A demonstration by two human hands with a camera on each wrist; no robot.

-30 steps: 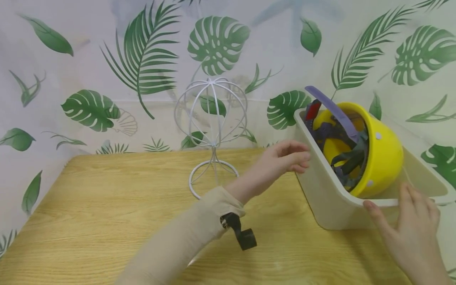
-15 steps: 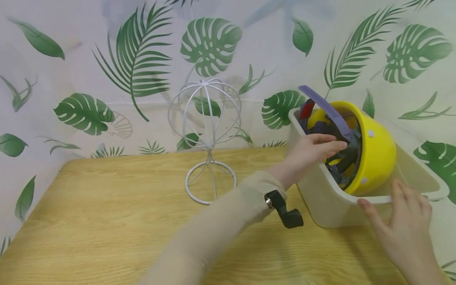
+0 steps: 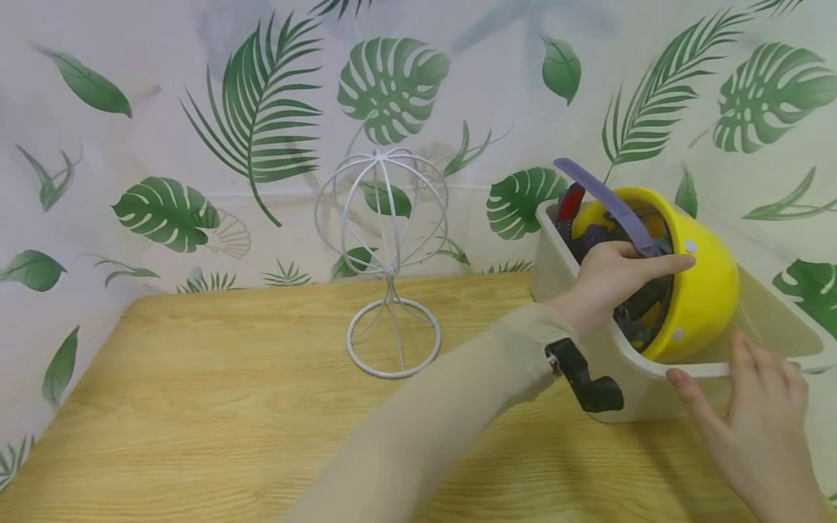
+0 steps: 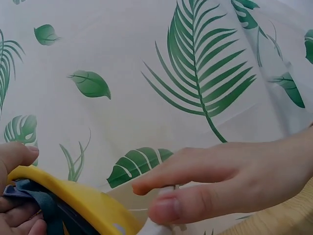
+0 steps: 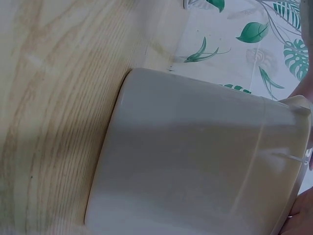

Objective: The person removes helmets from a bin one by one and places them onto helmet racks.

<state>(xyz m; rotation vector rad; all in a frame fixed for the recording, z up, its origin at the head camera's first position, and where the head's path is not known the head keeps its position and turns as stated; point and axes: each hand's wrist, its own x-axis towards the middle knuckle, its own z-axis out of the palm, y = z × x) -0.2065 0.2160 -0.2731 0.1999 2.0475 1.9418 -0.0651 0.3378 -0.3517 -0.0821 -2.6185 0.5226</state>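
A yellow hard hat (image 3: 709, 290) lies tilted in an off-white plastic bin (image 3: 569, 327), its hollow side facing left. A purple band (image 3: 601, 196) sticks up from its dark inner straps. My left hand (image 3: 604, 280) reaches into the hat, thumb stretched out over the rim. In the left wrist view, that hand's fingers (image 4: 19, 215) are inside among the straps, and the thumb lies just above the yellow rim; a firm hold is not visible. My right hand (image 3: 758, 421) grips the bin's near rim, thumb outside and fingers over the edge.
A white wire stand (image 3: 392, 269) with a round cage top stands near the table's back edge. The wooden table (image 3: 216, 407) meets a leaf-patterned backdrop (image 3: 458, 94). A black strap device (image 3: 582, 378) hangs from the left wrist.
My left hand has moved right, over the bin's side and into the hard hat. The right hand has kept its hold on the bin, and the hat still lies in place.
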